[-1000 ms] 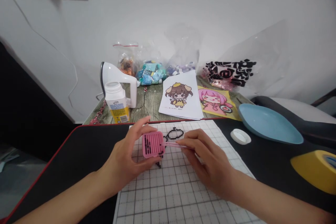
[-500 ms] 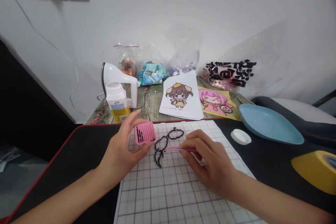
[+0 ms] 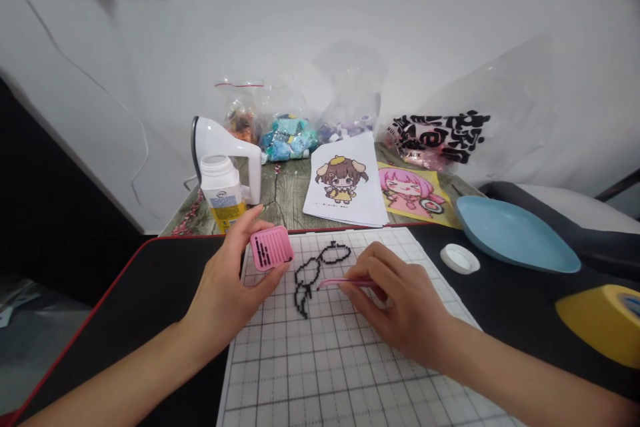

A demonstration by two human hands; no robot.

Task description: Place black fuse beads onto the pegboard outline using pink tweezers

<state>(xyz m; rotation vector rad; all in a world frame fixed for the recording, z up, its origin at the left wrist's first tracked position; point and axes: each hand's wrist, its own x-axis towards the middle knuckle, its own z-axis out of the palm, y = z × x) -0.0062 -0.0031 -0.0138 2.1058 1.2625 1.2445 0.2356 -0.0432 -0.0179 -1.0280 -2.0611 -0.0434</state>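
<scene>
Between the thumb and fingers of my left hand (image 3: 227,273) is a small pink ridged bead tray (image 3: 273,247), tilted toward me, with black beads lined up in its left grooves. My right hand (image 3: 395,293) pinches pink tweezers (image 3: 333,281), whose tips point left just above the board. A tiny dark bead seems to be at the tips. On the white gridded pegboard (image 3: 300,367) an outline of black beads (image 3: 307,271) forms linked loops, lying between the tray and the tweezers.
Behind the board stand a white bottle (image 3: 220,190), a white handheld appliance (image 3: 225,140) and bags of beads (image 3: 290,137). Printed character sheets (image 3: 343,180) lie at the back. To the right are a white cap (image 3: 460,258), a blue dish (image 3: 520,233) and a yellow tape roll (image 3: 595,323).
The tweezer tips have shifted slightly right, away from the bead outline. The pink tray has moved a little left and up in my left hand.
</scene>
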